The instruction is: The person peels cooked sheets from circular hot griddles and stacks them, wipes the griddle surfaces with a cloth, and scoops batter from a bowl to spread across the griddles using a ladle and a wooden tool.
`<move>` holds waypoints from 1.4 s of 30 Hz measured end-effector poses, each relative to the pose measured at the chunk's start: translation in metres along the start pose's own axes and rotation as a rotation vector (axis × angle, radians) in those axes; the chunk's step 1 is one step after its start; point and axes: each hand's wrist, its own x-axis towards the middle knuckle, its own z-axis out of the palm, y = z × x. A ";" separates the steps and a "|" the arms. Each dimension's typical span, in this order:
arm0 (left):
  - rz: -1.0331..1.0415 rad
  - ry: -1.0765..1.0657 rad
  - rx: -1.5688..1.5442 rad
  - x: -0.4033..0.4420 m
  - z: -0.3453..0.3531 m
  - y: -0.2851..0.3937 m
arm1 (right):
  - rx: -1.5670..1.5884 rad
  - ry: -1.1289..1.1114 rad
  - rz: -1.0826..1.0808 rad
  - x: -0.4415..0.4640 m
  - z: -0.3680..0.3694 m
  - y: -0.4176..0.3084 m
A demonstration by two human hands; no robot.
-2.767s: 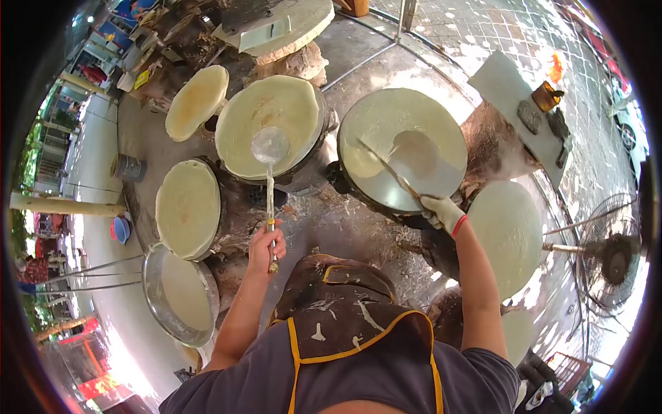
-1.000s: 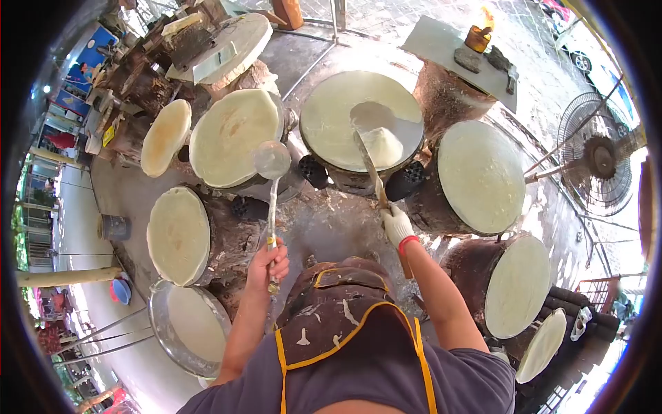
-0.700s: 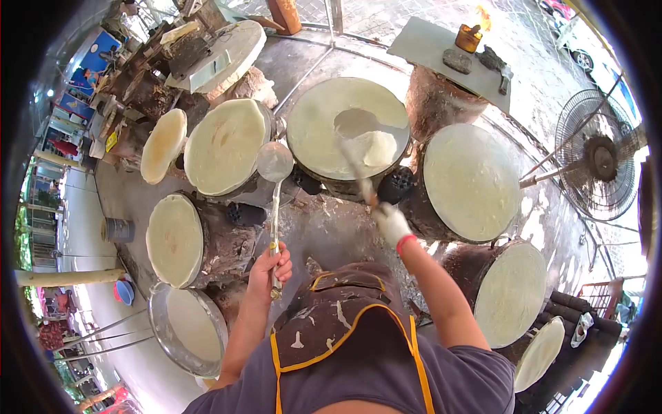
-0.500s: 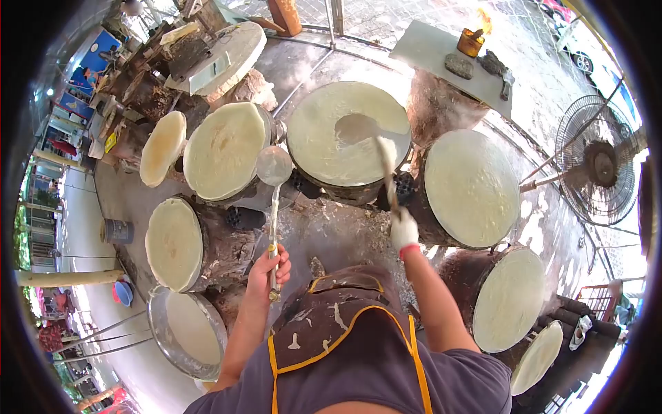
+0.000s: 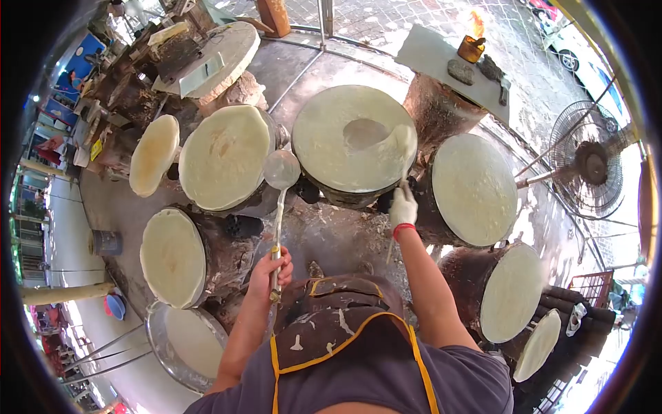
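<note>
My bare left hand (image 5: 272, 274) is closed around the handle of a long metal ladle (image 5: 282, 170), whose round bowl points away from me, near the front-left edge of the middle griddle. My right hand (image 5: 403, 207), in a white glove with a red cuff, grips a thin-handled batter spreader (image 5: 400, 146). The spreader's head is blurred and pale against the right side of the middle griddle. Pale batter (image 5: 331, 162) coats most of that round griddle (image 5: 362, 135), leaving a darker bare patch near its centre.
Other round griddles with pale sheets curve around me, among them the right one (image 5: 476, 190) and left one (image 5: 224, 157). A basin of batter (image 5: 186, 341) stands lower left. A fan (image 5: 592, 162) is at right. Flame rises from a tin (image 5: 472, 50) on a board (image 5: 431, 58).
My right hand has come slightly closer to me, and the spreader's head has swept to the griddle's right side. The bare patch is smaller. My left hand still holds the ladle.
</note>
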 end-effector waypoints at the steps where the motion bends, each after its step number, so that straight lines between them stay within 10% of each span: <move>1: -0.007 0.013 0.005 0.002 0.001 0.003 | -0.056 -0.089 0.011 0.003 0.007 0.010; 4: -0.021 0.012 0.053 0.009 0.000 0.010 | -0.099 -0.231 -0.019 -0.008 0.008 -0.033; 7: -0.049 0.015 0.074 0.013 0.005 0.016 | 0.007 0.118 -0.032 -0.017 0.002 -0.017; 26: -0.138 0.177 0.080 0.023 0.049 -0.037 | -0.515 -0.402 -0.311 0.092 -0.011 -0.068; 29: -0.145 0.188 0.072 0.029 0.041 -0.047 | -0.435 -0.692 0.142 0.052 -0.027 -0.090; 36: -0.106 0.271 0.281 0.063 0.052 -0.041 | -0.359 -0.634 -0.025 0.082 -0.008 -0.099; 42: 0.002 0.323 0.650 0.122 0.072 -0.044 | -0.131 -0.482 0.292 0.018 -0.074 -0.060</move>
